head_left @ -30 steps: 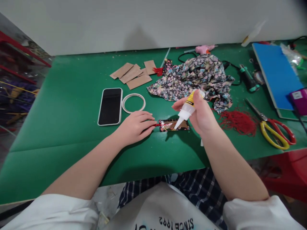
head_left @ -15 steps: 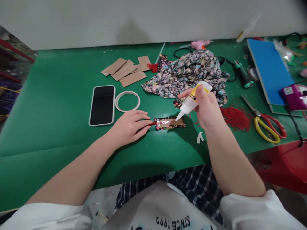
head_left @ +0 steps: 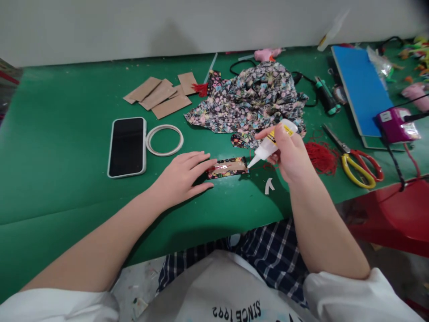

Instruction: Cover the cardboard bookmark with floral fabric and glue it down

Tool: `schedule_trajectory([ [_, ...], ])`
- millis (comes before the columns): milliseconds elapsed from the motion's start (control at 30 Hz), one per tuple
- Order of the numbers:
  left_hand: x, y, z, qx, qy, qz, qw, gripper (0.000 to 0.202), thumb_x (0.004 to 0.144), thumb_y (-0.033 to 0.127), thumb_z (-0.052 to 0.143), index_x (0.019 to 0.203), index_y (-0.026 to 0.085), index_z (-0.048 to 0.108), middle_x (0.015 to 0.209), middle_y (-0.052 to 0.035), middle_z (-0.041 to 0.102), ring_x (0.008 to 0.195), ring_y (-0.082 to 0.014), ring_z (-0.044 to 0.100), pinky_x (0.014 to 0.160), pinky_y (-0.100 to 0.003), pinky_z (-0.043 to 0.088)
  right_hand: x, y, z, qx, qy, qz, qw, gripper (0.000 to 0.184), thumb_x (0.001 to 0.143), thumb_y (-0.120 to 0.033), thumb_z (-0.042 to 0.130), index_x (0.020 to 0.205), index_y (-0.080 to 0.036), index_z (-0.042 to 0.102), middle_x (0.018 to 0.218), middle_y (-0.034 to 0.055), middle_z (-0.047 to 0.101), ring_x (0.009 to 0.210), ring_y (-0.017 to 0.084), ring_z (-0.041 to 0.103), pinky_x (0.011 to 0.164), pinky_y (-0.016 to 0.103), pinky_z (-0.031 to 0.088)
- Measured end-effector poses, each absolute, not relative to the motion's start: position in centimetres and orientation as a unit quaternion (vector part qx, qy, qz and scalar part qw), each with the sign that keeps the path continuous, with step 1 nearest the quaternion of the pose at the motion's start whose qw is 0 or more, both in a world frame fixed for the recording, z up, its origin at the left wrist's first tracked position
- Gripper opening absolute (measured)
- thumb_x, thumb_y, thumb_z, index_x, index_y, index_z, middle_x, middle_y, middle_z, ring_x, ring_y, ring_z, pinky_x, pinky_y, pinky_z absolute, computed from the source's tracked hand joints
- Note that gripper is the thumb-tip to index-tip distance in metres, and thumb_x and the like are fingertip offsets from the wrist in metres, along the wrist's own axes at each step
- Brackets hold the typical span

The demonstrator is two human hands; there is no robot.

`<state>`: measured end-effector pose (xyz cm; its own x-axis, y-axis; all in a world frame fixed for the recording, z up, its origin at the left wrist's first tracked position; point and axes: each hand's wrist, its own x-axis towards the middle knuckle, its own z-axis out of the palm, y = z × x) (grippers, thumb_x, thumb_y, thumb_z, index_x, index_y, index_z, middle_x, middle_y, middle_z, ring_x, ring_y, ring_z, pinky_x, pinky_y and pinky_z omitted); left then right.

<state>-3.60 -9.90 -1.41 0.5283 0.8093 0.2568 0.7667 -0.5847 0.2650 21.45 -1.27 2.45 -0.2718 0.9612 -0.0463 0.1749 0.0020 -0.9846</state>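
Wide room lies on the left of the desk [head_left: 60, 147], beside the phone [head_left: 127, 147], and along its near edge between the forearms [head_left: 114, 235]. Straight ahead, the tape ring [head_left: 166, 154], cardboard pieces [head_left: 161, 95] and bunched cloth [head_left: 254, 98] stand in the way; the glue bottle [head_left: 266, 146], held in the right hand [head_left: 290, 154], bars the middle. Rightward, red thread [head_left: 321, 158], scissors [head_left: 346, 148] and a purple box [head_left: 397, 124] leave narrow gaps.

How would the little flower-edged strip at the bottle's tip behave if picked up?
The strip would probably stay fairly stiff: its brown middle looks like cardboard and lies flat. It looks thin, so likely light. The shiny streak along it may make it sticky or slick.
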Motion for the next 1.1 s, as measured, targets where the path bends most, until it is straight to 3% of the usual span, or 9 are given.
schedule_trajectory([
  [67, -2.7, -9.6, -1.5, 0.873, 0.458, 0.153, 0.074, 0.061, 0.085, 0.047, 0.053, 0.133, 0.013, 0.041, 0.131, -0.0167, 0.051, 0.123, -0.0305, 0.045, 0.100, -0.047, 0.039, 22.5, -1.6, 2.0, -0.485, -0.571, 0.540, 0.383, 0.047, 0.074, -0.067, 0.052, 0.077, -0.021, 0.060, 0.048, -0.0055, 0.040, 0.036, 0.005, 0.028, 0.034, 0.022, 0.018],
  [200, -1.6, -9.0, -1.4, 0.870, 0.465, 0.149, 0.073, 0.047, 0.089, 0.037, 0.047, 0.130, 0.014, 0.043, 0.119, -0.0144, 0.059, 0.112, -0.0272, 0.053, 0.094, -0.043, 0.043, 23.7, -2.1, 0.7, -0.517, -0.525, 0.550, 0.394, 0.041, 0.071, -0.061, 0.060, 0.073, -0.020, 0.057, 0.047, -0.0066, 0.040, 0.036, 0.004, 0.030, 0.033, 0.020, 0.017],
  [400, -1.4, -9.5, -1.2, 0.866, 0.475, 0.151, 0.053, 0.044, 0.088, 0.035, 0.048, 0.126, 0.013, 0.045, 0.107, -0.0133, 0.063, 0.102, -0.0260, 0.057, 0.088, -0.041, 0.045, 23.1, -1.9, 0.5, -0.501, -0.525, 0.550, 0.415, 0.038, 0.070, -0.054, 0.066, 0.067, -0.020, 0.049, 0.053, -0.0068, 0.043, 0.040, 0.003, 0.035, 0.037, 0.018, 0.027],
  [667, -2.3, -11.7, -1.1, 0.834, 0.524, 0.167, 0.028, 0.063, 0.083, 0.047, 0.055, 0.133, 0.014, 0.038, 0.126, -0.0144, 0.054, 0.121, -0.0281, 0.046, 0.103, -0.045, 0.035, 21.3, -1.8, 1.4, -0.473, -0.561, 0.527, 0.429, 0.036, 0.072, -0.053, 0.065, 0.067, -0.020, 0.050, 0.055, -0.0057, 0.043, 0.043, 0.004, 0.036, 0.040, 0.020, 0.031],
  [867, -5.4, -12.9, -1.3, 0.808, 0.560, 0.181, 0.031, 0.036, 0.083, 0.034, 0.055, 0.115, 0.016, 0.053, 0.112, -0.0097, 0.061, 0.113, -0.0255, 0.052, 0.098, -0.042, 0.041, 17.4, -2.6, 3.4, -0.425, -0.625, 0.527, 0.389, 0.038, 0.071, -0.056, 0.063, 0.068, -0.021, 0.051, 0.056, -0.0048, 0.045, 0.047, 0.005, 0.041, 0.043, 0.020, 0.033],
  [1100, -6.0, -12.5, -1.1, 0.810, 0.538, 0.230, 0.047, 0.023, 0.085, 0.024, 0.053, 0.103, 0.015, 0.062, 0.107, -0.0097, 0.062, 0.108, -0.0226, 0.054, 0.096, -0.041, 0.044, 14.8, -2.4, 1.8, -0.395, -0.645, 0.571, 0.319, 0.040, 0.071, -0.057, 0.063, 0.066, -0.020, 0.048, 0.055, -0.0048, 0.047, 0.049, 0.006, 0.046, 0.046, 0.021, 0.037],
])
